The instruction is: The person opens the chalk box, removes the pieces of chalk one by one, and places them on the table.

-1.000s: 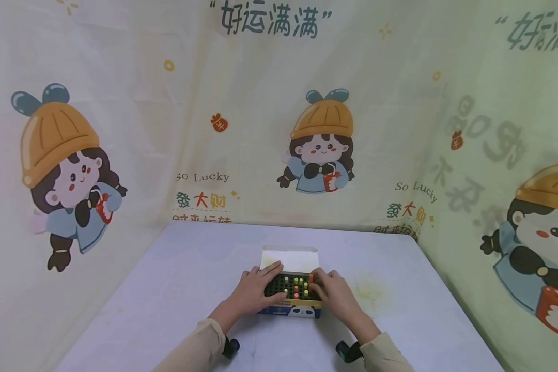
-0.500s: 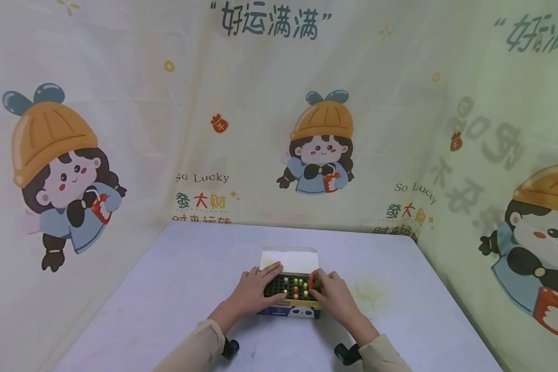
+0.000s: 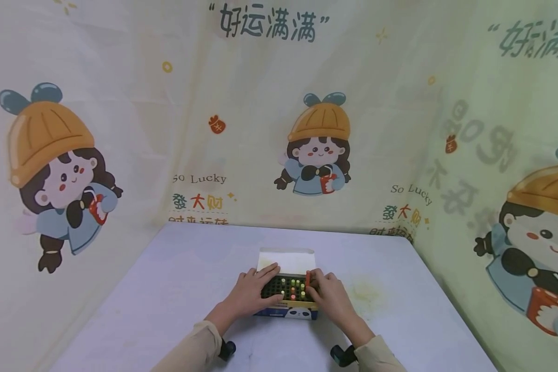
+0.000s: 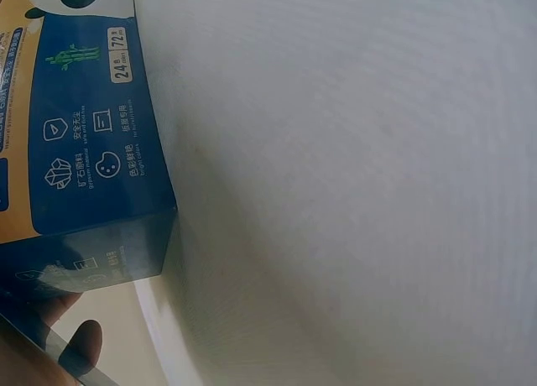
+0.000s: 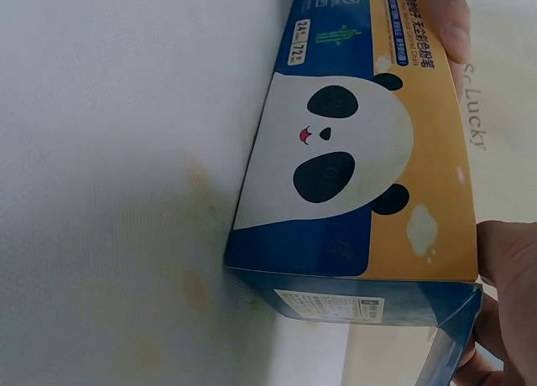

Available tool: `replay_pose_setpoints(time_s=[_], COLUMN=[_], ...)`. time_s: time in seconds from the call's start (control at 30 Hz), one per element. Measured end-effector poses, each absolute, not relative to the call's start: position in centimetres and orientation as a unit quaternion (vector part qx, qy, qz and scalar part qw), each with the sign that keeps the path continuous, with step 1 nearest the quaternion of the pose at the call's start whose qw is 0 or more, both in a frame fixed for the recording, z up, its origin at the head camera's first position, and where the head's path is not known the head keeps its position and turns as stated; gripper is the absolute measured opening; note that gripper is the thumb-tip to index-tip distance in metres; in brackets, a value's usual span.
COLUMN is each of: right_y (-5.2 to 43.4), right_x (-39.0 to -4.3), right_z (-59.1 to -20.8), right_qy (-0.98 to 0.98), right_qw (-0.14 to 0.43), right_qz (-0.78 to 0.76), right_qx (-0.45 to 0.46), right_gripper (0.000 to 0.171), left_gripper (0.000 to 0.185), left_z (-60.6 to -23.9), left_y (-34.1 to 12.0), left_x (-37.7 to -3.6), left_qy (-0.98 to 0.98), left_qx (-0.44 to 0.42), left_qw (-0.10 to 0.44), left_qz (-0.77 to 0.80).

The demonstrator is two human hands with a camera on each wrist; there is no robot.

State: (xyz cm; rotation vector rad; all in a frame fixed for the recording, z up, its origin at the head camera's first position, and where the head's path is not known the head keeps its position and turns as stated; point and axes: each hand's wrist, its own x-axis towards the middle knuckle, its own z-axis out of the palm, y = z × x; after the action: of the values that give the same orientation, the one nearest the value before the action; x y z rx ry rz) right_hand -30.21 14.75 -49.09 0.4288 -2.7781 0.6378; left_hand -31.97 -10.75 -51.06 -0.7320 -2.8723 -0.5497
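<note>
A blue and yellow chalk box [image 3: 299,313] with a panda on its front stands on the table, its lid raised at the back. Several coloured chalk sticks show in the dark holes of its insert. My left hand [image 3: 245,295] holds the box's left part, thumb along the front edge and fingers toward the back. At the box's right end, my right hand [image 3: 331,297] pinches an upright red chalk stick [image 3: 308,278]; its lower end is hidden. In the right wrist view the box [image 5: 352,143] hides part of the right-hand fingers [image 5: 508,256].
The white table [image 3: 190,268] extends around the box, with a yellowish smudge [image 3: 365,293] to its right. A printed cloth [image 3: 251,155] hangs behind and on both sides. The white inner side of the lid [image 3: 287,262] stands up behind the insert.
The head view has shifted slightly. The red chalk stick stands a little higher in my right fingers, while my left hand stays on the box.
</note>
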Motion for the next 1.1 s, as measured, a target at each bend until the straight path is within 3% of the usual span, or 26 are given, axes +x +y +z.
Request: replay_pose_setpoints(time_s=[0.37,1.1], right_y=[14.9,16.2], right_x=[-30.5,-31.3], right_z=[-48.9,-48.5], right_qy=[-0.948,-0.933], right_qw=[0.13,0.104], right_qz=[0.261,0.331], right_qx=[0.126,0.1], right_gripper=[0.04,0.044], left_gripper=[0.083,0.083], left_z=[-50.8,-51.1], left_y=[-10.7,-10.8], left_x=[-32.0,-31.9], left_qy=[-0.952,-0.951], left_qx=[-0.243,-0.244], left_qw=[0.062,0.059], left_qz=[-0.177,-0.183])
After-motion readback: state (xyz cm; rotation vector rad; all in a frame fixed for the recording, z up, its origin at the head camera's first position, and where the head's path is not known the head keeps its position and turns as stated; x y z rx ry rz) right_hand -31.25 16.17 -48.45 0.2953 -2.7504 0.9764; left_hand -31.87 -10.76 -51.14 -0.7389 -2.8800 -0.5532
